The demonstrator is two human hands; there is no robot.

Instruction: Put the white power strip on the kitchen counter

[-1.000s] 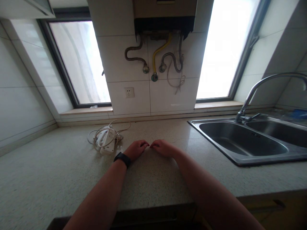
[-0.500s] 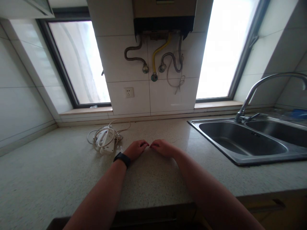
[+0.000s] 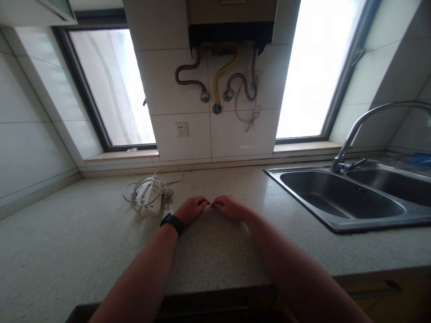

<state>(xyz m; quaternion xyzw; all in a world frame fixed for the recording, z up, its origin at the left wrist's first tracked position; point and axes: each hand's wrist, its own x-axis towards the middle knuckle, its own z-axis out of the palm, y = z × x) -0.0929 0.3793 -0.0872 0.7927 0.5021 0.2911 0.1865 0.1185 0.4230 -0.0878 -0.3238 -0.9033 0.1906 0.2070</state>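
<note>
My left hand (image 3: 191,210) and my right hand (image 3: 230,207) rest palm down on the speckled countertop (image 3: 67,242), side by side, fingertips almost meeting. The fingers of both are loosely curled and hold nothing. A black watch (image 3: 172,223) sits on my left wrist. A white power strip with its coiled cord (image 3: 148,194) lies just left of my left hand, apart from it.
A steel double sink (image 3: 340,199) with a curved tap (image 3: 367,123) fills the right side. Behind the counter is a tiled wall with a socket (image 3: 181,129), hoses under a water heater (image 3: 232,20), and a window on each side.
</note>
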